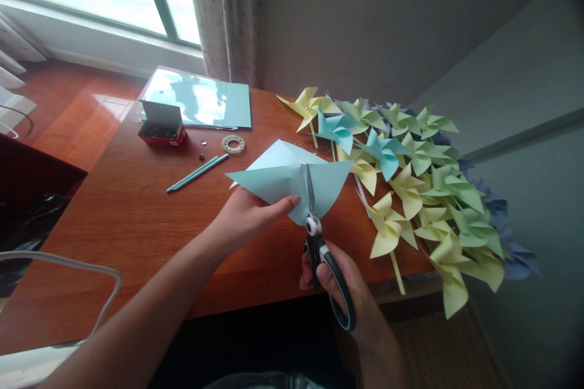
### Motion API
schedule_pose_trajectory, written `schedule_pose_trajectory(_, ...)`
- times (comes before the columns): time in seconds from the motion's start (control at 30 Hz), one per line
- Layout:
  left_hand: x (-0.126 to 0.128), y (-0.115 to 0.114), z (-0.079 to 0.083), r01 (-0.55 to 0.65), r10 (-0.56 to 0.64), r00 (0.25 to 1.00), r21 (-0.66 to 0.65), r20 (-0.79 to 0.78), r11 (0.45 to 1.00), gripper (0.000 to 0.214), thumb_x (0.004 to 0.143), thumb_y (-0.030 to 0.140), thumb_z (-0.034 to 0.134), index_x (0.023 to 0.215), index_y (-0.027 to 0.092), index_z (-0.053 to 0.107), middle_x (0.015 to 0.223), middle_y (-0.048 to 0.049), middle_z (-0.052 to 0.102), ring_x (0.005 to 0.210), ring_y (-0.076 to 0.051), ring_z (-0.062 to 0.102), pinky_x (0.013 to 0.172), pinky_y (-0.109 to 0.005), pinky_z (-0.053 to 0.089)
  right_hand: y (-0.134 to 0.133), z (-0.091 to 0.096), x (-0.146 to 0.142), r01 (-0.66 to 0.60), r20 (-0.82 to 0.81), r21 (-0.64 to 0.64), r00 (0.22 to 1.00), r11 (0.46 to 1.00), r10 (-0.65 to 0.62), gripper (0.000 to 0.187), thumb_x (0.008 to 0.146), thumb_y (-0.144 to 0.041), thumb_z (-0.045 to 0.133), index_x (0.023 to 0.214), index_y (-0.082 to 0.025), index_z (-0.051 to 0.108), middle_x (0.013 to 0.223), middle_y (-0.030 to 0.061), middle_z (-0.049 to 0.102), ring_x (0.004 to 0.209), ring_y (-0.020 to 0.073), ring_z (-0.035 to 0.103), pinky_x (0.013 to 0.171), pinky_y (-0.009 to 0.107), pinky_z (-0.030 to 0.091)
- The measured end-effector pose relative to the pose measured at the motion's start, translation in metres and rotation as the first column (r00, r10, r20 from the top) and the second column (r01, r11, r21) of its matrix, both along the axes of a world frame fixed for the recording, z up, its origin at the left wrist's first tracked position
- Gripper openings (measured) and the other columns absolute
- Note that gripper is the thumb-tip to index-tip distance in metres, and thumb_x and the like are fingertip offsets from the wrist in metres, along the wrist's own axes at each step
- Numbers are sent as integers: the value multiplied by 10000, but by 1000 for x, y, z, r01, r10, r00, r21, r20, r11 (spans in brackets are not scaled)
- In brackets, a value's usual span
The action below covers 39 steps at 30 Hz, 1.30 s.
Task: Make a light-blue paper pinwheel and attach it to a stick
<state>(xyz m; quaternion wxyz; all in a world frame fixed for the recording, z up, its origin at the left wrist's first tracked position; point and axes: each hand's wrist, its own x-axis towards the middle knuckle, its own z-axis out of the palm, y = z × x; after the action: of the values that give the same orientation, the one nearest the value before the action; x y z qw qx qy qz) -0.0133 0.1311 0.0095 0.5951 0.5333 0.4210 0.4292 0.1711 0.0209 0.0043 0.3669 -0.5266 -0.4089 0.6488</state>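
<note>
A wooden table [137, 206] spreads beneath the blue paper [274, 182], cut off at lower left. Right of the paper, pinwheels [408, 190] overlap, the purple ones mostly hidden; beyond it to the left, glare masks a packet [201, 97]. The paper itself is held above the tabletop, pinched by the left hand [255, 216], its fingers hidden underneath. The right hand [358, 295] grips scissors [314, 228] at the paper's near side; one blade shows clearly, the other is hard to make out. Left of the paper sit a box [177, 138] of indistinct dark contents, thin sticks [196, 174] and a tape roll [241, 145].
</note>
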Motion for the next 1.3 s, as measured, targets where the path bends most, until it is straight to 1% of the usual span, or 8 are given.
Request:
schedule_pose_trajectory(0.17, 0, 0, 0, -9, 9, 1000, 3, 7, 1000, 324, 768, 358, 816, 990, 149, 708, 1024, -86, 781, 955, -264, 711, 838, -323, 582, 1, 0, -1, -2, 1, -9, 1000, 1000, 2, 503, 855, -647, 666, 977, -164, 594, 766, 20, 584, 721, 163, 583, 693, 285, 450)
schedule_pose_trajectory(0.33, 0, 0, 0, 0, 0, 1000, -1, 16, 1000, 322, 771, 362, 812, 988, 148, 708, 1015, -86, 784, 955, -269, 711, 854, -336, 579, 1, -1, -1, 10, 0, -14, 1000, 1000, -10, 503, 837, -650, 685, 949, -169, 592, 762, 10, 563, 703, 159, 586, 677, 279, 459)
schedule_pose_trajectory(0.6, 0, 0, 1, -16, 16, 1000, -6, 5, 1000, 329, 763, 354, 809, 989, 139, 705, 1022, -96, 779, 956, -280, 707, 848, -347, 579, 0, -5, -1, 23, -3, -18, 1000, 1000, -23, 502, 842, -640, 691, 959, -161, 593, 748, 2, 569, 685, 143, 590, 663, 265, 456)
schedule_pose_trajectory(0.73, 0, 1, 0, -20, 20, 1000, 13, -1, 1000, 287, 789, 354, 788, 960, 139, 706, 994, -85, 777, 924, -256, 702, 847, -337, 572, -2, -8, -1, 36, -14, -21, 999, 999, -36, 503, 835, -639, 700, 953, -161, 595, 745, -3, 568, 677, 135, 593, 655, 258, 464)
schedule_pose_trajectory(1.03, -1, 0, -1, -3, 3, 999, 10, 50, 1000, 255, 789, 303, 806, 976, 157, 715, 981, -51, 773, 906, -216, 694, 833, -291, 561, -1, -9, -2, 62, -20, -21, 998, 998, -62, 478, 817, -614, 737, 922, -166, 608, 730, -14, 559, 652, 124, 590, 633, 247, 482)
schedule_pose_trajectory(1.3, 0, 1, -1, -6, 6, 993, 1, 114, 1000, 262, 765, 256, 825, 991, 159, 736, 960, -54, 782, 929, -234, 714, 817, -285, 578, -2, -12, -1, 48, -2, -3, 999, 999, -48, 450, 845, -595, 716, 921, -166, 603, 734, -12, 568, 663, 119, 594, 640, 238, 484)
